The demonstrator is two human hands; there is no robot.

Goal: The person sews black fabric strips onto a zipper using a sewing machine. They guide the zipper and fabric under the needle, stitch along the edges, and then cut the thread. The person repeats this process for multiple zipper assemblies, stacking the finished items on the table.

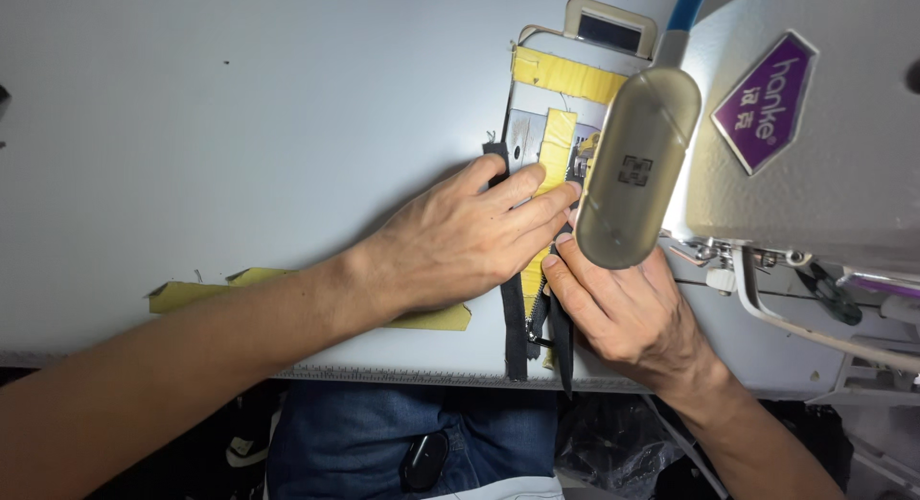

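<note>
Left hand [460, 241] palm down, fingers extended flat and close together, pressing black zipper strip [517, 327] onto desk [240, 126]; forearm enters from lower left. Right hand [623, 313] from lower right, knuckles up, thumb and forefinger pinching strip edge just beside left fingertips; fingertips partly hidden under lamp head [632, 169]. Strip runs from needle plate [527, 136], patched with yellow tape [561, 78], down over desk front edge. Sewing machine [815, 145] at right. Loose yellow tape piece [206, 291] under left wrist

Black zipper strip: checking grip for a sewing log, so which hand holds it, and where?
Both press the black zipper strip flat: left hand on its upper part, right hand fingers beside the zipper teeth.
</note>
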